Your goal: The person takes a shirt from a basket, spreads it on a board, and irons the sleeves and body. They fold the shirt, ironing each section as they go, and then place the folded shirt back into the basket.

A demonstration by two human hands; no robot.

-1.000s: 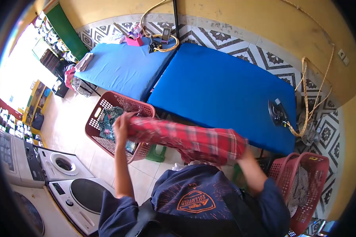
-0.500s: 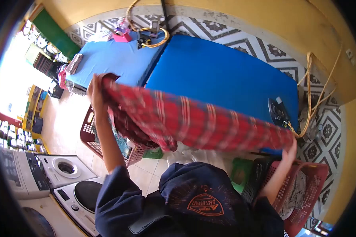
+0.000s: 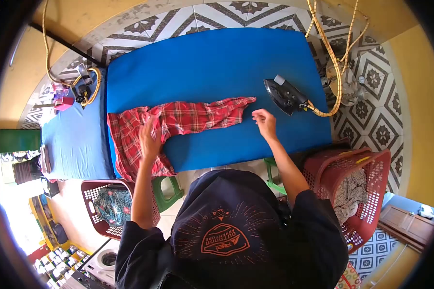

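Observation:
A red plaid garment (image 3: 193,117) lies on the blue padded table (image 3: 212,62), its wide part at the left and one narrow part stretched toward the right. My left hand (image 3: 150,139) is over the wide part, fingers apart, holding nothing. Just past the narrow end, my right hand (image 3: 264,123) hovers above the blue surface, its fingers bent and apart with nothing in them. A black iron (image 3: 285,95) rests to the right of that hand, its yellow cord running off to the right.
A red basket with patterned cloth (image 3: 87,192) stands at the lower left, near a green stool (image 3: 168,195). More red baskets (image 3: 378,192) stand at the lower right. On the lighter blue table (image 3: 77,139) are a coiled cord and a pink box (image 3: 64,103).
The plaid garment, stretched in the air between both hands before, now lies on the blue table. Both hands have let go of it and come closer together. The view has shifted.

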